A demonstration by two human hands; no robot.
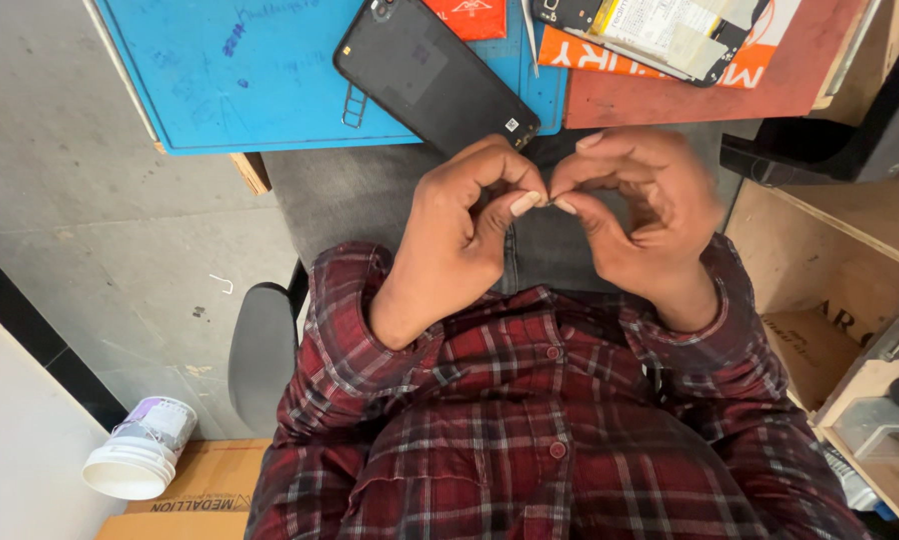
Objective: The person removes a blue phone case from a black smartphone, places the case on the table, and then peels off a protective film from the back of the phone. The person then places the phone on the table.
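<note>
Both hands pinched on one tiny part: left hand (460,235) and right hand (638,215) fingertips meet near the phone (435,75). Looks mid-fiddle; next needs a steady, delicate grip.

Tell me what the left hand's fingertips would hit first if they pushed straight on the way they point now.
The right hand's fingertips: the left hand pinches toward them, apparently already touching around something tiny.

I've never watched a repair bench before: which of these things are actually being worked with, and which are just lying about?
In use:
left hand
right hand
a tiny part pinched between their fingertips, too small to identify
black phone on the blue mat, nearest the hands

Lying about:
white tub on its side
cardboard box
orange packet
</note>
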